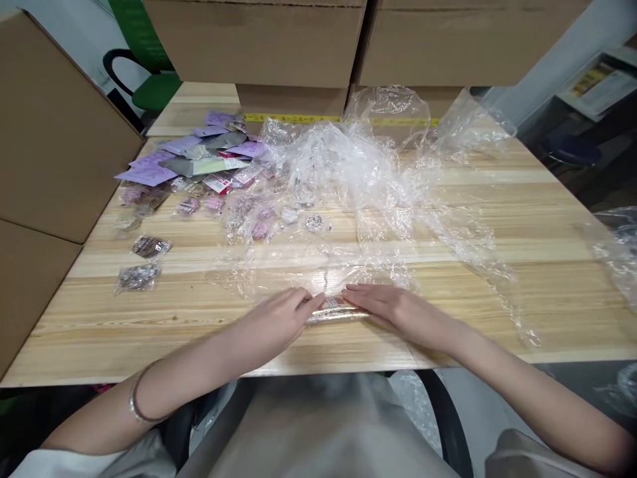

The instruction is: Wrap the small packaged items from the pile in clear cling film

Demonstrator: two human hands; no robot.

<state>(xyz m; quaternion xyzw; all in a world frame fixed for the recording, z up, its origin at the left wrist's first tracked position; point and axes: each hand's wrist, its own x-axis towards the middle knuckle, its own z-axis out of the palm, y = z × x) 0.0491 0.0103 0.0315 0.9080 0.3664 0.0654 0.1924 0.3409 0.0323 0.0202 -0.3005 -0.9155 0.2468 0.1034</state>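
At the near side of the table, a small flat packet lies rolled in clear plastic film, with a dark printed label showing through. My left hand is closed on its left end, fingers curled and thumb against the wrap. Stretched out flat, the fingers of my right hand rest on the right end. A sheet of clear plastic wrap spreads from the packet across the table and bunches up farther back.
Purple envelopes are heaped at the back left, with small bagged pink items before them. Two bagged dark items lie at the left. Cardboard boxes stand along the back, and another cardboard box borders the left edge.
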